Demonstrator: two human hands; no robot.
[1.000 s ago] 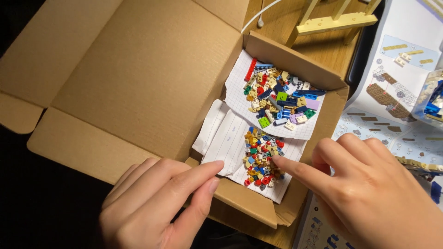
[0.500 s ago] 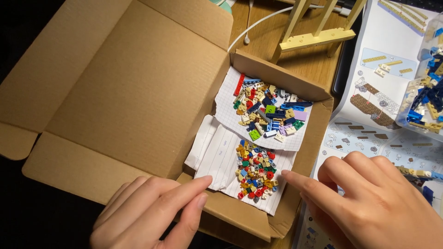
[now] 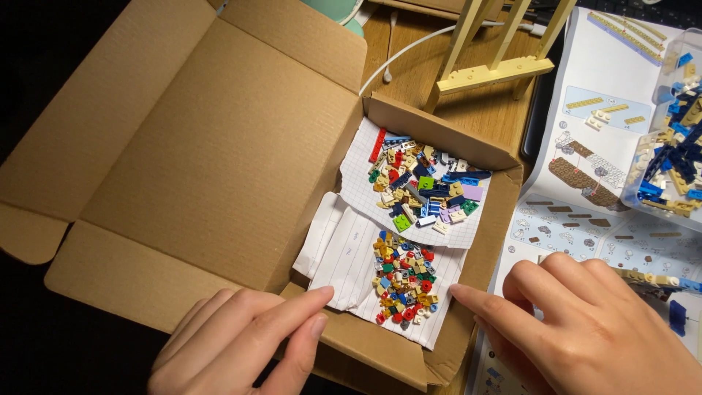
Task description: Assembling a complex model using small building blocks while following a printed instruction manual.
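Cardboard box (image 3: 409, 350), both hands touching, bricks (image 3: 404, 287) inside

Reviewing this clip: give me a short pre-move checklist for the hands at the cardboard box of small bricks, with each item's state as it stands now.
1. Left hand empty, fingers flat on the near box wall: ok.
2. Right hand empty, index fingertip at the near right edge of the cardboard box: ok.
3. Near pile of small bricks sits on its paper sheet, nothing spilled onto bare cardboard: ok.
4. Far pile of bricks sits on the squared paper: ok.
5. Box lid folded fully open to the left: ok.
6. Whether either fingertip touches the paper: cannot tell.
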